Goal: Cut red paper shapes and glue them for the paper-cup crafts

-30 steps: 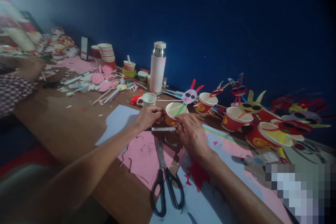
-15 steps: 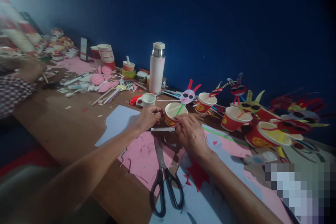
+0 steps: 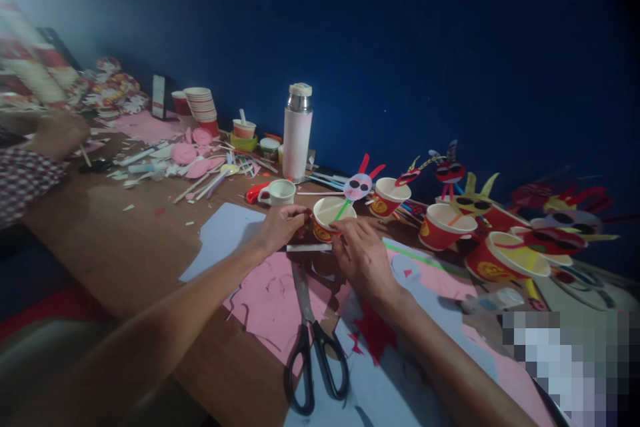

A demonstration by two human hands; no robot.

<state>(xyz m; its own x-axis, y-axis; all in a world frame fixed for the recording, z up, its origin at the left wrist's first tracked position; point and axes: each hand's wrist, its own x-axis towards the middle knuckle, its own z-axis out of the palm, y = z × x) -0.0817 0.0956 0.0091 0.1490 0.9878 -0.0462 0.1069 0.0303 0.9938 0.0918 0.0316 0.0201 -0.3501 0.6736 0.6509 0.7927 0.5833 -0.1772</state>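
A red and white paper cup (image 3: 323,213) stands between my hands. Out of it leans a green strip topped by a round paper face (image 3: 357,187) with red ears. My left hand (image 3: 283,228) has its fingers drawn together at the cup's left side; what they pinch, if anything, is hidden. On the other side, my right hand (image 3: 364,255) curls its fingers against the cup's front right rim. A white paper strip (image 3: 309,248) lies just below the cup. Black-handled scissors (image 3: 315,347) rest on pink paper (image 3: 273,307), their blades pointing at the cup.
Behind the cup are a mug (image 3: 280,193) and a white flask (image 3: 297,140). More decorated cups (image 3: 443,227) line the right side. A glue bottle (image 3: 493,300) lies there. Far left, a co-worker's hand (image 3: 63,133) holds a thin stick near paper scraps (image 3: 145,163).
The view has shifted very slightly. My hands, the cup and the scissors keep the same places relative to each other.
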